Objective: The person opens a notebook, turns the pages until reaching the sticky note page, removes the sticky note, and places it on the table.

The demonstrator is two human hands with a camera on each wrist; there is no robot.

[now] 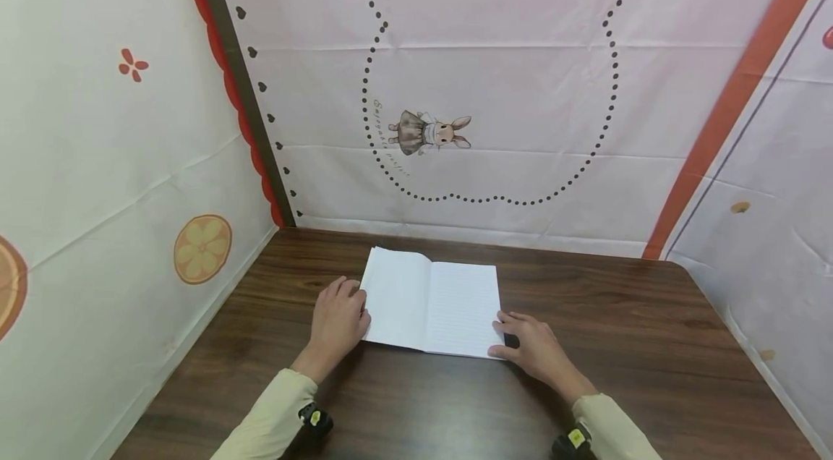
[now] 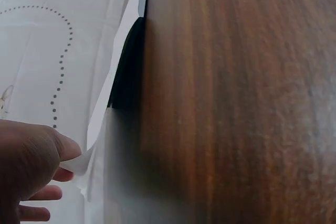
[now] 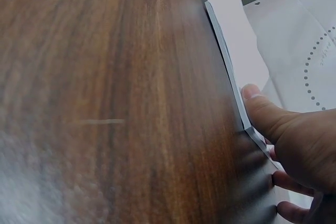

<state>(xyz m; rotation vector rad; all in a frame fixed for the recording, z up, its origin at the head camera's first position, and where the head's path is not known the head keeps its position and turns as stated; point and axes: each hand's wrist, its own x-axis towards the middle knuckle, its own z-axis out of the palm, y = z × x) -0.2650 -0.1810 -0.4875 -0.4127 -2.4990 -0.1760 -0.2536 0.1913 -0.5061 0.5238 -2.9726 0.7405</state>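
An open notebook (image 1: 463, 308) lies on the brown table, a blank page on its left and a lined page on its right. My left hand (image 1: 340, 319) pinches the left edge; in the left wrist view the thumb (image 2: 67, 146) presses on the paper with a finger behind it. That left side is lifted, with a dark gap under it. At the right edge, my right hand (image 1: 532, 346) holds the notebook, thumb (image 3: 254, 95) on the page in the right wrist view. Its other fingers sit beside and partly under the edge, partly hidden.
The dark wood-grain table (image 1: 416, 402) extends around the notebook. Behind it hangs a pale cloth (image 1: 520, 98) with a printed rabbit and dotted lines, and more printed cloth (image 1: 97, 156) stands at the left. Black wrist cameras (image 1: 317, 419) sit by both sleeves.
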